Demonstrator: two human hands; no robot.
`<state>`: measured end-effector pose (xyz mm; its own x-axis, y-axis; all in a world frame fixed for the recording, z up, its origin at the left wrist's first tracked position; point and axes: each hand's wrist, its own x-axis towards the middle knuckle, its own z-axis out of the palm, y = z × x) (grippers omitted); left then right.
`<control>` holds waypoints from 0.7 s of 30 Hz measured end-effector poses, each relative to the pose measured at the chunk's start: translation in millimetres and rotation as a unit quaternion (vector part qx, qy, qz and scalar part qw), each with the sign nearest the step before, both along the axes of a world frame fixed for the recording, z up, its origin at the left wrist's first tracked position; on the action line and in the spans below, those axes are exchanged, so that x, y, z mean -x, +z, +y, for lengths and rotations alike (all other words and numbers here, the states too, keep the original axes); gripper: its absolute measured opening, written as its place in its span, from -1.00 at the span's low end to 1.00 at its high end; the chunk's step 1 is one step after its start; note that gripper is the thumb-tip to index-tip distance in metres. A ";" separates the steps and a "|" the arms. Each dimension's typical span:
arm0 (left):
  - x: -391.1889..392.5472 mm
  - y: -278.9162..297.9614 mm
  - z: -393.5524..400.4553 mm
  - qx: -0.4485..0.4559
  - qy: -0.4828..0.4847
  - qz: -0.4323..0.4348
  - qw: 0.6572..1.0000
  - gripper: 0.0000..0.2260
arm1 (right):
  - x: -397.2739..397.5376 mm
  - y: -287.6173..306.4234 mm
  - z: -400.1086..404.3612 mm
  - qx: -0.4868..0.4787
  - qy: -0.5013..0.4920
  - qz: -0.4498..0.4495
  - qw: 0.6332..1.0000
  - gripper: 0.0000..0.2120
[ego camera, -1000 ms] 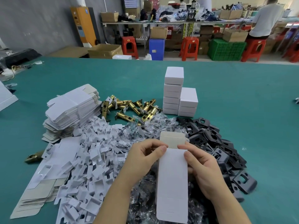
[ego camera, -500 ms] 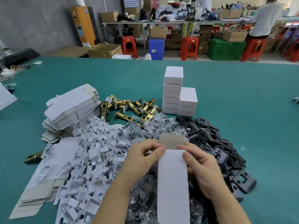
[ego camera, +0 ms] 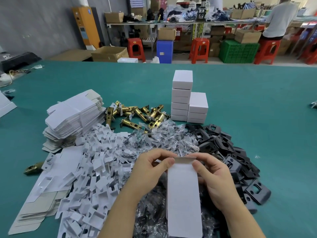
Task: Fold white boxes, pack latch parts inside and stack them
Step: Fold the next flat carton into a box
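Two hands hold one box (ego camera: 183, 194) upright above the parts heap, near the table's (ego camera: 248, 103) front edge. My left hand (ego camera: 151, 170) pinches the box's upper left corner, thumb on the white face; my right hand (ego camera: 212, 179) pinches the upper right corner likewise. The top flap (ego camera: 182, 160) tilts back, its grey inner side showing. I judge the step to be folding: the flap is being creased. The next move calls for tucking that flap in without crushing the walls, then loading a latch (ego camera: 130, 123).

Finished boxes (ego camera: 182, 79) stand in two touching stacks beyond the heap. Flat blanks (ego camera: 73, 115) are piled at left, white inserts (ego camera: 96, 162) before them, bagged screws (ego camera: 163, 138) in the middle, black plates (ego camera: 228, 152) at right.

Behind the green table: red stools (ego camera: 199, 48), a green crate (ego camera: 239, 51), cartons, and a person (ego camera: 279, 19) at a cluttered bench.
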<state>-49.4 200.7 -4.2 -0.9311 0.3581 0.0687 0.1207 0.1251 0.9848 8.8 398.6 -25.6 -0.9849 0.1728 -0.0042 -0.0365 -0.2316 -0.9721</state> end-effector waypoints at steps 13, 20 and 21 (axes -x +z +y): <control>0.4 1.0 -1.3 0.046 -0.049 -0.074 0.995 -0.88 | -1.1 5.3 -9.4 -0.031 0.011 0.007 0.999 -0.89; -3.4 1.4 2.3 0.038 -0.010 -0.001 0.999 -0.82 | -0.7 4.3 -8.1 -0.003 0.025 -0.009 1.000 -0.68; -3.8 1.8 2.7 0.028 0.009 0.009 1.000 -0.82 | -1.3 5.6 -8.2 0.006 0.041 -0.021 0.999 -0.67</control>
<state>-45.5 203.4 -2.4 -0.9361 0.3455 0.0655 0.1357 0.1830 0.9737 10.1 390.4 -20.0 -0.9946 0.0916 -0.0481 0.0244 -0.2441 -0.9694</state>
